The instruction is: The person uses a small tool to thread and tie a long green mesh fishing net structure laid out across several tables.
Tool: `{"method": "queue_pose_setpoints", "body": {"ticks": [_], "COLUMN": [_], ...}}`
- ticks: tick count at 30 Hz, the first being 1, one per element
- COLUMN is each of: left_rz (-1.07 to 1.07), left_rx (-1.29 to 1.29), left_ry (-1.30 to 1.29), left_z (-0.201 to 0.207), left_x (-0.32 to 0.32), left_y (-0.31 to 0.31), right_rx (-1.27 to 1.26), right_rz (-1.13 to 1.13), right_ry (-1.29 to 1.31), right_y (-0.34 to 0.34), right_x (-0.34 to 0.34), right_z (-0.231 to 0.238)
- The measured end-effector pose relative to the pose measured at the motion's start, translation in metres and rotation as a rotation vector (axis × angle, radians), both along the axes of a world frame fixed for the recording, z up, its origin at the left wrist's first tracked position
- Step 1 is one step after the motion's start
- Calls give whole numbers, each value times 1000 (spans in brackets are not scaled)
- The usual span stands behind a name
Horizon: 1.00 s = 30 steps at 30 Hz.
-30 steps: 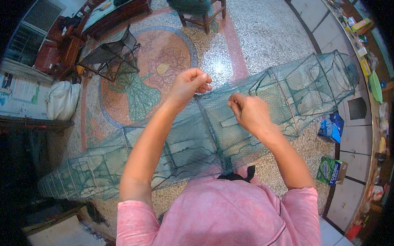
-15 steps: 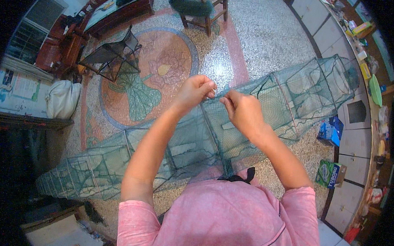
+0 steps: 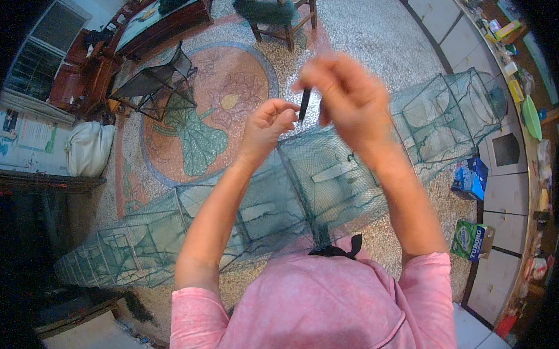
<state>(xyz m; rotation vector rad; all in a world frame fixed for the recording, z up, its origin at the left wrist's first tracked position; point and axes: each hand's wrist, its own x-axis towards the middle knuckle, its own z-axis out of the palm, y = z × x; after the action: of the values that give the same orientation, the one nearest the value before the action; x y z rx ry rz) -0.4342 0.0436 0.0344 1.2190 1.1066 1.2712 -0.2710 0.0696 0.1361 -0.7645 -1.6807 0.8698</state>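
Note:
A long green netting fish trap [image 3: 335, 167] with rectangular frames stretches slantwise in front of me, from low left to upper right. Just beyond its far edge, my left hand [image 3: 264, 129] is closed in a pinch; whatever it holds is too small to make out. My right hand [image 3: 350, 100], smeared by motion, is raised to the right of it with curled fingers. A slim black tool [image 3: 305, 104] points down from the right fingertips, its lower end close beside the left fingertips. Its exact kind is unclear.
A folding dark chair [image 3: 153, 81] stands on the patterned floor at the left, a wooden chair [image 3: 276, 14] farther off. To the right, a blue package [image 3: 470, 178] and a green carton [image 3: 469, 239] sit by the white cabinets [image 3: 502, 228]. A white sack [image 3: 89, 144] leans at far left.
My right hand has risen away from the net's edge, and the black tool now shows at its fingers. The left hand has shifted slightly left.

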Motion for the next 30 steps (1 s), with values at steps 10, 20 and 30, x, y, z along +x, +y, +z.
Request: {"method": "queue_pose_setpoints", "body": {"ticks": [10, 20, 30], "left_rz": [-300, -159, -136], "left_rx": [240, -127, -242], "left_ry": [462, 202, 86], "left_z": [11, 12, 7], "left_x": [-2, 0, 3], "left_y": [13, 24, 21], "right_rx": [-142, -91, -52], "right_rz": [109, 12, -148], "right_ry": [284, -815, -845], "right_y": [10, -25, -25], "right_x": [34, 53, 41], "right_z": [46, -48, -91]}}
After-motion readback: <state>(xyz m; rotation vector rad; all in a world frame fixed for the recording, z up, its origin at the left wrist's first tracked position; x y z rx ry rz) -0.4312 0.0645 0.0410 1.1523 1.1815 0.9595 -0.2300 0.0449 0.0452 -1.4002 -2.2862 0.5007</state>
